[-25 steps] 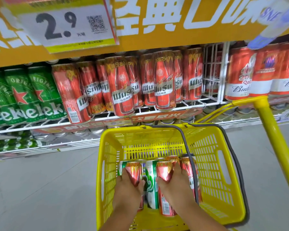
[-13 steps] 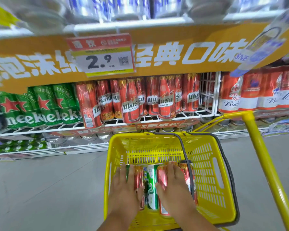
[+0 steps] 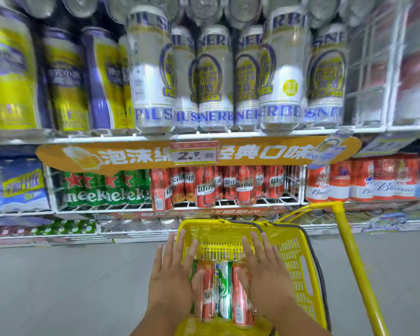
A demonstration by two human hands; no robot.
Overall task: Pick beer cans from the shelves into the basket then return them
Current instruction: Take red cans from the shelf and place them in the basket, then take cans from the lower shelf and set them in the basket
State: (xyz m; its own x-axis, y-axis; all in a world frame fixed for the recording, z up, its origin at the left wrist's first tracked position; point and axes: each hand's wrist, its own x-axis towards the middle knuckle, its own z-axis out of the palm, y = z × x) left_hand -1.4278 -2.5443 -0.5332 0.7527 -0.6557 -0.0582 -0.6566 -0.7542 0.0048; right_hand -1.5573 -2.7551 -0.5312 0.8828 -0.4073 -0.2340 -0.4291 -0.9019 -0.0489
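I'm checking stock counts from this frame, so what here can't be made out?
- Cans in the yellow basket, head view: three show between the left hand and right hand; any beneath the hands are hidden.
- Yellow-and-purple cans, top shelf left: labels motion-blurred.
- Price tag: small print too small.
- Lowest shelf stock: blurred, partly hidden behind the basket.

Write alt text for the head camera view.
Both hands, left hand and right hand, hover open-fingered over red and green beer cans lying in a yellow basket, facing shelves of canned beer.
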